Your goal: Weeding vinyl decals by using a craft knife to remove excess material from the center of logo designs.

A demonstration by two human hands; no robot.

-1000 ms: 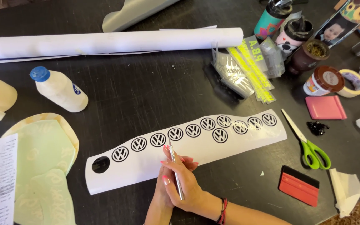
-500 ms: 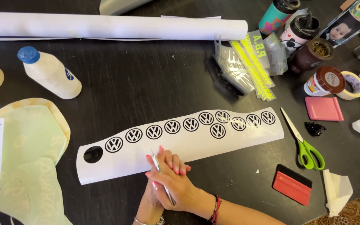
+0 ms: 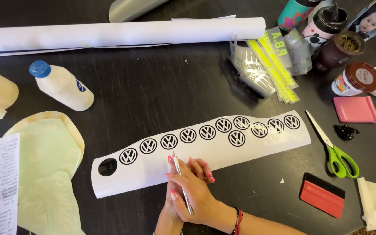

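Your right hand point(image 3: 196, 193) is clenched around a thin metal weeding pick point(image 3: 182, 182), held like a pen, its tip resting on the white vinyl sheet point(image 3: 223, 152) just below one of the round black emblem decals point(image 3: 169, 141). Your left hand point(image 3: 199, 167) lies partly under the right, fingers flat on the sheet and holding nothing; it pins the backing down beside the pick.

The sheet lies across the middle of the dark table point(image 3: 153, 87), curving slightly. A row of round decals runs along its upper edge, and at its left end sits a plain black disc point(image 3: 107, 167).

Judgement on technique: keep the pick at a shallow angle so the tip lifts only the vinyl edge and does not score the backing. Keep the flat hand close to the tip, since a loose sheet would slide or buckle. Work in small lifts; the fine inner lines of each emblem look easy to tear.

Around the work: green-handled scissors point(image 3: 338, 152) and a red squeegee point(image 3: 323, 196) to the right, a white bottle with a blue cap point(image 3: 62, 85) to the left, a long white roll point(image 3: 122, 32) at the far edge.
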